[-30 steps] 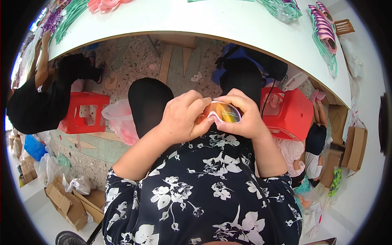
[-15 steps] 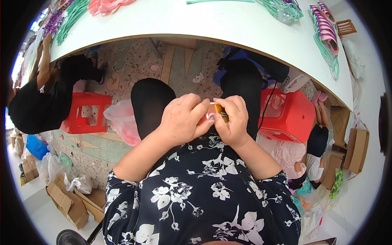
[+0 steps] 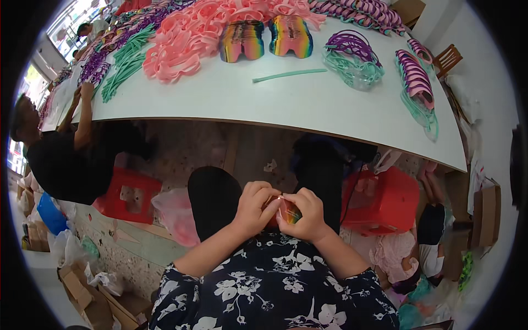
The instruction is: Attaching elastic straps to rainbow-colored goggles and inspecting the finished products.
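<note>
Over my lap, in front of the table, both hands work close together on one small, shiny rainbow-coloured lens (image 3: pixel 289 212). My left hand (image 3: pixel 256 208) is closed, thumb and fingers pinching its left side. From the right, my right hand (image 3: pixel 304 213) grips the same lens, the thumb along its near face. A small pale spot shows between the fingertips; I cannot make out what it is. Fingers cover much of the lens. On the white table ahead stand two stacks of notched rainbow lenses (image 3: pixel 242 41).
Pink bands (image 3: pixel 184 41) are heaped on the white table (image 3: pixel 220 99). A green strip (image 3: pixel 289 75), a purple-and-green bundle (image 3: pixel 353 60) and a row of pink-and-purple pieces (image 3: pixel 415 80) lie there too. Red stools (image 3: pixel 379 203) flank me. A co-worker (image 3: pixel 66 159) sits at the left.
The view has tilted up, showing more of the table and the lens stacks. My hands stay together on the lens, which has turned to show more of its rainbow face.
</note>
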`<action>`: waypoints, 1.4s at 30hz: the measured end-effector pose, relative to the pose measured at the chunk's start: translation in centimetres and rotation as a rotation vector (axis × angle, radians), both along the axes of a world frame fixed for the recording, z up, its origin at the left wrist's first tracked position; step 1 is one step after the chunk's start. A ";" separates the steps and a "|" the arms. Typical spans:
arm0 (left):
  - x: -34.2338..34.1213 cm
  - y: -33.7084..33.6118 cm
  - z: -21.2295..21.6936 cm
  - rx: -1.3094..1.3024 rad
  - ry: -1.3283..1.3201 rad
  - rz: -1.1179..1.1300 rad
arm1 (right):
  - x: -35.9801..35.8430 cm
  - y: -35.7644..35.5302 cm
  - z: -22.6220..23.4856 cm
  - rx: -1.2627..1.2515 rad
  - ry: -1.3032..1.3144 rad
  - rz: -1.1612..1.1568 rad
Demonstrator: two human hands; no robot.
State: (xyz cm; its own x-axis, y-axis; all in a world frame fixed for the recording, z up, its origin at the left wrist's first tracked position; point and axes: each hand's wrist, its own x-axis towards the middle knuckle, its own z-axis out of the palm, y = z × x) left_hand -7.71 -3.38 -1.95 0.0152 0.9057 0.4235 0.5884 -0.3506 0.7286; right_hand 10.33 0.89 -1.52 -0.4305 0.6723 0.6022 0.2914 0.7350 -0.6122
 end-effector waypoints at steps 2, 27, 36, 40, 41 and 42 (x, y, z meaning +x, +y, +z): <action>0.8 -0.2 -0.2 -0.015 -0.028 0.075 | 0.2 -0.2 -0.4 -0.013 -0.034 -0.011; 3.3 1.3 -3.6 -0.648 -1.494 -0.208 | 0.0 -0.4 -0.4 -0.287 0.110 -0.137; 1.5 2.5 -3.8 -0.775 -1.458 -0.056 | 0.9 4.9 2.3 -0.605 -0.580 0.259; 0.9 2.0 -4.5 -0.873 -1.277 -0.065 | 1.7 14.5 8.6 -0.462 -0.223 0.206; 0.5 1.8 -4.7 -0.946 -1.173 -0.137 | 1.7 17.7 9.1 -0.695 0.049 0.105; 0.1 1.5 -4.9 -1.013 -1.066 -0.206 | 1.5 21.4 10.8 -0.725 0.258 0.108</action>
